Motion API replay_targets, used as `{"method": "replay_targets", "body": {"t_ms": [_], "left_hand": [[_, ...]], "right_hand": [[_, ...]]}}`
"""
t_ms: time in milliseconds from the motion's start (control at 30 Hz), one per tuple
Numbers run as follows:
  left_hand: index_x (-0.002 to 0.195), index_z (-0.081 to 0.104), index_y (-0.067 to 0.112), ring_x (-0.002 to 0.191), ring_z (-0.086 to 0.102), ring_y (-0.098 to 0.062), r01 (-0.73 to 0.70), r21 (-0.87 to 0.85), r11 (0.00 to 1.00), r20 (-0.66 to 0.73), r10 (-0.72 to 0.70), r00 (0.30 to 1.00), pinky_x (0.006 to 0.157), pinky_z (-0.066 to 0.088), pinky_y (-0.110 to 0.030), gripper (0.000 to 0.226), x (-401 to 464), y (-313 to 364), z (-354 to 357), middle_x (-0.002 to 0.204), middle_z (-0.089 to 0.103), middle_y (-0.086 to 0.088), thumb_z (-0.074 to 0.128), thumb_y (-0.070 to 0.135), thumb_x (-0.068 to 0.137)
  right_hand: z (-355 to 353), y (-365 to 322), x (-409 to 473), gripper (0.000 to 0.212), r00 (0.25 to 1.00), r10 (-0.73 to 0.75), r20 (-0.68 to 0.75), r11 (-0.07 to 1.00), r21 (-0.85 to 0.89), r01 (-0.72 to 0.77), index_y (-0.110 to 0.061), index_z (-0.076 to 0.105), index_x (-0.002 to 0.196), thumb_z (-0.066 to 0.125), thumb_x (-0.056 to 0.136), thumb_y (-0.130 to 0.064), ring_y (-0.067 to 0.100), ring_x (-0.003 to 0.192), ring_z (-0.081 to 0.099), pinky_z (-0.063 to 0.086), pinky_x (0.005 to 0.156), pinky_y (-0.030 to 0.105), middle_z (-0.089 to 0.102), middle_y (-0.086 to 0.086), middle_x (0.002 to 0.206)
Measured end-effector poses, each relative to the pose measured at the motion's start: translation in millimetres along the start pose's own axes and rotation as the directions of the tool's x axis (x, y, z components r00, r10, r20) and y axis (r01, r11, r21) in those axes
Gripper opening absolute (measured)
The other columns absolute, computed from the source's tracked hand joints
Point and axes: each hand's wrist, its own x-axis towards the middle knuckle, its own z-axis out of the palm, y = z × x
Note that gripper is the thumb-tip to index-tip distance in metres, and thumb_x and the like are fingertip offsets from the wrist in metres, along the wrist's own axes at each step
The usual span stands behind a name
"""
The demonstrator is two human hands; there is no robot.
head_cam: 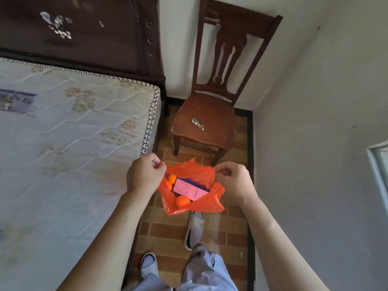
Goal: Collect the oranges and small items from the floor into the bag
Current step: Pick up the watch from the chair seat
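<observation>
Both forearms reach out from us; our left hand pinches one edge of the orange plastic bag, our right hand pinches the opposite edge, stretching the mouth open above the brick-pattern floor, near the wooden chair. Inside: oranges and a pink box (lying flat). We judge the film thin, limp and slippery, apt to tear; hold bunched edges or handles, never a single layer.
</observation>
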Motion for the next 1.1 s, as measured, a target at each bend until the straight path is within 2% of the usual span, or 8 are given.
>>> {"method": "replay_targets", "body": {"t_ms": [267,433,567,700,867,933,1033,1100], "left_hand": [[0.067,0.058,0.021,0.059,0.056,-0.019,0.06,0.053,0.997,0.021,-0.062,0.998,0.057,0.05,-0.033,0.023,80.9,-25.6,88.4,0.058,0.058,0.006,0.07,0.026,0.086],[0.068,0.058,0.023,0.062,0.061,-0.018,0.031,0.097,0.995,0.055,-0.036,0.998,0.056,0.05,-0.032,0.023,130.3,-69.2,154.6,0.076,0.066,0.005,0.07,0.033,0.086],[0.069,0.058,0.024,0.063,0.06,-0.016,-0.027,0.107,0.994,0.071,0.02,0.997,0.054,0.048,-0.029,0.023,170.2,-105.8,208.7,0.062,0.06,0.009,0.068,0.036,0.086],[0.069,0.06,0.023,0.055,0.059,-0.011,-0.077,0.129,0.989,0.055,0.07,0.996,0.055,0.051,-0.032,0.024,205.7,-137.2,253.5,0.055,0.061,0.008,0.071,0.033,0.088],[0.067,0.058,0.024,0.054,0.058,-0.008,-0.205,0.189,0.961,0.089,0.191,0.978,0.054,0.052,-0.033,0.026,228.3,-169.6,302.8,0.053,0.059,0.009,0.071,0.032,0.089],[0.068,0.058,0.025,0.055,0.059,-0.009,-0.232,0.236,0.944,0.084,0.218,0.972,0.057,0.055,-0.035,0.026,235.1,-180.6,317.1,0.054,0.059,0.01,0.071,0.035,0.089],[0.069,0.055,0.024,0.055,0.058,-0.011,-0.271,0.281,0.92,0.064,0.264,0.962,0.052,0.053,-0.032,0.028,250.3,-197.5,335.8,0.054,0.058,0.009,0.068,0.038,0.09],[0.07,0.054,0.025,0.054,0.058,-0.011,-0.317,0.3,0.9,0.059,0.315,0.947,0.049,0.05,-0.029,0.028,263.6,-208.9,347.0,0.054,0.057,0.008,0.067,0.038,0.091]], "right_hand": [[24.7,70.2,98.7,0.023,0.996,0.034,0.088,0.998,-0.062,-0.029,-0.023,0.08,0.093,0.066,0.088,-0.006,0.0,0.083,0.068,0.052,0.07,0.01,0.075,-0.015,0.091],[65.3,118.4,142.5,0.023,0.993,0.075,0.096,0.996,-0.051,-0.071,-0.024,0.078,0.085,0.064,0.09,-0.007,-0.001,0.075,0.066,0.049,0.065,0.012,0.074,-0.015,0.08],[101.5,163.0,177.3,0.03,0.991,0.075,0.115,0.996,-0.051,-0.069,-0.03,0.077,0.084,0.063,0.088,-0.005,0.013,0.071,0.069,0.058,0.059,0.03,0.073,-0.013,0.079],[134.2,208.8,210.7,0.032,0.991,0.052,0.122,0.998,-0.041,-0.047,-0.033,0.075,0.091,0.061,0.093,-0.004,0.013,0.074,0.074,0.063,0.057,0.037,0.075,-0.01,0.09],[177.3,255.3,241.6,0.024,0.994,0.006,0.105,0.993,-0.118,0.007,-0.026,0.073,0.106,0.063,0.096,-0.007,0.002,0.077,0.071,0.062,0.065,0.024,0.074,-0.01,0.1],[194.7,269.5,252.8,0.027,0.994,-0.026,0.105,0.986,-0.159,0.043,-0.027,0.073,0.111,0.062,0.094,-0.008,0.002,0.084,0.069,0.062,0.068,0.026,0.072,-0.011,0.105],[219.5,288.9,269.6,0.029,0.983,-0.145,0.115,0.959,-0.228,0.168,-0.024,0.073,0.115,0.064,0.091,-0.008,0.003,0.093,0.065,0.057,0.077,0.022,0.068,-0.012,0.11],[233.9,300.5,282.4,0.028,0.967,-0.227,0.117,0.928,-0.274,0.251,-0.022,0.072,0.116,0.066,0.091,-0.011,0.002,0.092,0.063,0.054,0.076,0.018,0.065,-0.014,0.108]]}}
